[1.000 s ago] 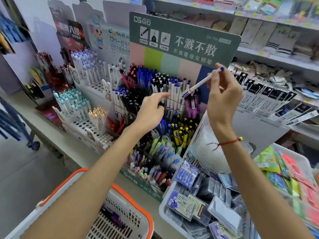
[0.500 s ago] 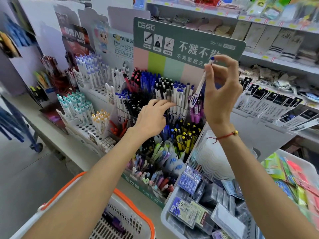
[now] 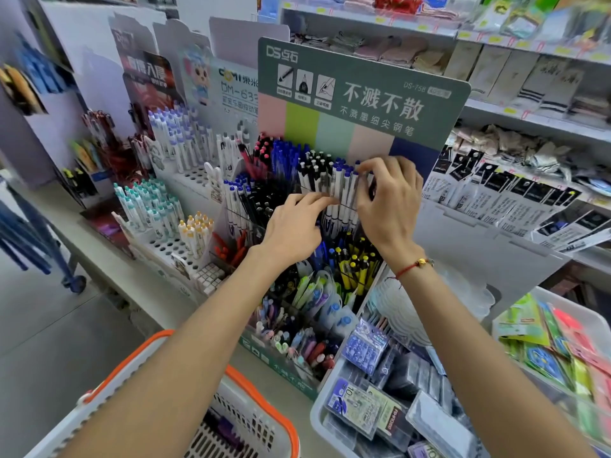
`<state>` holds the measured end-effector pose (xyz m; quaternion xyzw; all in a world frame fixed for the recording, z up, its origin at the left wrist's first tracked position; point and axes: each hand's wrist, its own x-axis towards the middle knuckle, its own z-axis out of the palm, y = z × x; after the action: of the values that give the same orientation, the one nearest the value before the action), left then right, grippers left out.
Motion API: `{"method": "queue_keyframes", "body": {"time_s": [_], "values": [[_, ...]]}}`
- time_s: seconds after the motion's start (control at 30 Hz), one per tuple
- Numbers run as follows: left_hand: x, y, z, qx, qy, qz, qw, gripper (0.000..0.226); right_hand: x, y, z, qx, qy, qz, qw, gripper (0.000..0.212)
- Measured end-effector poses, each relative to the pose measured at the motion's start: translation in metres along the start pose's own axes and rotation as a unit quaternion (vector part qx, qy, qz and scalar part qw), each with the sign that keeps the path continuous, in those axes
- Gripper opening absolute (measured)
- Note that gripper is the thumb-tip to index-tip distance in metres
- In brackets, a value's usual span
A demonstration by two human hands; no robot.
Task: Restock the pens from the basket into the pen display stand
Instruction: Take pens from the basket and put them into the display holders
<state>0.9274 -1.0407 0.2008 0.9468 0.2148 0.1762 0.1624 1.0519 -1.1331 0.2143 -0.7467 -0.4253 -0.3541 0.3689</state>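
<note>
Head camera view: a tiered pen display stand [image 3: 363,94] with a green header card is seen on a grey desk [image 3: 139,292]. At the stand's upper right compartment, a white pen with a blue cap [image 3: 351,190] is pinched by the curled fingers of the right hand [image 3: 388,206] among a row of matching pens. Just left of it, the left hand [image 3: 294,229] is laid with straight fingers against the same row, nothing gripped. Below the stand, an orange-rimmed white basket [image 3: 261,388] is seen at the desk's edge.
</note>
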Motion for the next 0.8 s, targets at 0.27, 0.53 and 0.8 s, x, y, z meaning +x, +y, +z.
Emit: {"method": "queue_keyframes", "body": {"time_s": [0.27, 0.53, 0.8], "values": [[0.001, 0.000, 0.001, -0.007, -0.009, 0.009, 1.000, 0.068, -0.012, 0.002, -0.005, -0.012, -0.069, 0.022, 0.997, 0.033], [-0.061, -0.017, -0.007, -0.152, 0.130, -0.079, 0.977, 0.046, -0.049, -0.052, -0.034, 0.197, -0.080, 0.033, 0.976, 0.014], [-0.180, -0.083, 0.000, -0.184, 0.161, -0.274, 0.930, 0.027, -0.112, -0.129, 0.010, 0.236, -0.426, 0.002, 0.873, 0.009]]}}
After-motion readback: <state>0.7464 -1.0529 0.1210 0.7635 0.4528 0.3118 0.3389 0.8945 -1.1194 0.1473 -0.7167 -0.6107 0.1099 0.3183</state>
